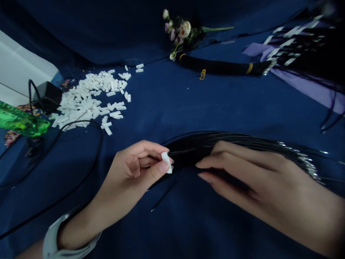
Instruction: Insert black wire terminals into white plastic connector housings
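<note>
Left hand [130, 167] pinches an oblong, perhaps plastic block [166, 161].

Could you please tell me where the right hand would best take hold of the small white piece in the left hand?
Probably by the lower end of the small white piece, coming from the right. The thumb of the left hand covers part of its middle, but that end juts out below the thumb tip, and the right hand is on that side, thumb and fingers parted.
</note>
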The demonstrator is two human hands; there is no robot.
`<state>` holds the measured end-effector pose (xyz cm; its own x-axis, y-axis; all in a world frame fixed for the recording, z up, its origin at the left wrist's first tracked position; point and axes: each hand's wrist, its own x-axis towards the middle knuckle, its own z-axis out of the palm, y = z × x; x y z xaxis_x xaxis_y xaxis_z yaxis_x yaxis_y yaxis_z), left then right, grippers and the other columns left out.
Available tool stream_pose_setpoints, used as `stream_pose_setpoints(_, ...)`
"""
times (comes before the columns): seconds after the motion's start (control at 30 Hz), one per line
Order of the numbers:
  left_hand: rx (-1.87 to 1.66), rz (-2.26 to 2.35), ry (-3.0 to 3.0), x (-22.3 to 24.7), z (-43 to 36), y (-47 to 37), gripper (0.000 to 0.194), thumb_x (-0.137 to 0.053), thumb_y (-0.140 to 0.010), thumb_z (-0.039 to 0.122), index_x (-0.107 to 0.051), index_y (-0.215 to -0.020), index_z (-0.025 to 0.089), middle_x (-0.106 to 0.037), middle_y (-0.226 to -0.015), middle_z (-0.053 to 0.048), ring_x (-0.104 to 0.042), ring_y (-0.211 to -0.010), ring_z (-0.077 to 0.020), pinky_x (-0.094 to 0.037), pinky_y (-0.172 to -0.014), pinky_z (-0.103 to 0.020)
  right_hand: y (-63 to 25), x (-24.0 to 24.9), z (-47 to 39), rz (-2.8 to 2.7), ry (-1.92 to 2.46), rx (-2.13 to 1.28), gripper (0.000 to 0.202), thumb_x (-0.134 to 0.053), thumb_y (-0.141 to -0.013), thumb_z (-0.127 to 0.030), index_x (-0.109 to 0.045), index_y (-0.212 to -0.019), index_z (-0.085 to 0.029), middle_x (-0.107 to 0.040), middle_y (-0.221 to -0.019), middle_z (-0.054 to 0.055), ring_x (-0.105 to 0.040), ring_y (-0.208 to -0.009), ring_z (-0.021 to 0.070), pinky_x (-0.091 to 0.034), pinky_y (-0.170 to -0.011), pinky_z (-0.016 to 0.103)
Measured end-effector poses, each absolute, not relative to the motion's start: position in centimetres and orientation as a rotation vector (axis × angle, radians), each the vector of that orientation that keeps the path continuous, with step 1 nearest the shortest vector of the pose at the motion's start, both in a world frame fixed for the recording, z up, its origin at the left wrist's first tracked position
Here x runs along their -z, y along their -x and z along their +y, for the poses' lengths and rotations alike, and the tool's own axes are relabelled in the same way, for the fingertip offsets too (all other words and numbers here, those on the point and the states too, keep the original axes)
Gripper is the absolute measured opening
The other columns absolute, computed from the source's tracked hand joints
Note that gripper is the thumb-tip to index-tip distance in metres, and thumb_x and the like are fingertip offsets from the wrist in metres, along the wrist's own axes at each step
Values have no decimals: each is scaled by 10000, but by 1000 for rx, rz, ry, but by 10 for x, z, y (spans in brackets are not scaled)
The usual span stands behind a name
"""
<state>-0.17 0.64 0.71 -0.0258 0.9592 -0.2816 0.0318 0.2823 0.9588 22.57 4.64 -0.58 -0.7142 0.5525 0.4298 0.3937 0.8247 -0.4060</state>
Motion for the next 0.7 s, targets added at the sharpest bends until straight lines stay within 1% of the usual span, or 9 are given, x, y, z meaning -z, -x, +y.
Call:
stream_pose_setpoints(0.1, -957, 1338, -982, -7, 3, -4, 145, -844, -765, 160, -776, -855, 252, -796, -751, 39, -748, -737, -94, -564, -664, -93, -221, 5, 43, -2488, 633, -384, 192, -433, -1024, -155, -613, -958, -145, -537, -760, 0, -512, -578, 84, -395, -466, 244)
stream_pose_setpoints(0.17, -962, 1320, -962, -7, 2, -6, 145, -840, -766, 149, -774, -836, 258, -789, -738, 48, -740, -731, -81, -557, -660, -79, -219, 5, 41, -2477, 619, -371, 184, -443, -1007, -111, -618, -954, -135, -535, -741, -1, -507, -589, 87, -385, -470, 248)
stream_pose_setpoints(0.33, -950, 1285, -921, -7, 0, -6, 189, -831, -769, 118, -783, -858, 277, -790, -759, 59, -741, -746, -74, -563, -680, -75, -219, 4, 40, -2444, 581, -319, 133, -462, -996, -77, -570, -959, -143, -570, -760, -7, -531, -638, 83, -424, -531, 248)
stream_pose_setpoints(0.43, -946, 1267, -889, -8, -1, -5, 230, -835, -745, 73, -786, -850, 272, -789, -752, 61, -734, -729, -67, -558, -675, -65, -220, 4, 40, -2436, 568, -332, 151, -463, -984, -38, -559, -977, -153, -594, -776, -12, -560, -664, 78, -452, -565, 240)
stream_pose_setpoints(0.53, -930, 1250, -866, -10, -2, -4, 250, -834, -730, 45, -786, -839, 265, -790, -746, 63, -730, -712, -61, -552, -665, -57, -221, 7, 38, -2435, 552, -364, 159, -465, -986, -35, -561, -990, -160, -601, -782, -17, -564, -662, 69, -459, -571, 229)
stream_pose_setpoints(0.7, -932, 1204, -859, -9, -1, -3, 228, -828, -742, 57, -786, -840, 259, -783, -726, 69, -735, -687, -49, -535, -630, -38, -225, 10, 37, -2451, 547, -442, 192, -472, -966, 1, -550, -1008, -169, -610, -805, -25, -570, -662, 64, -463, -561, 230)
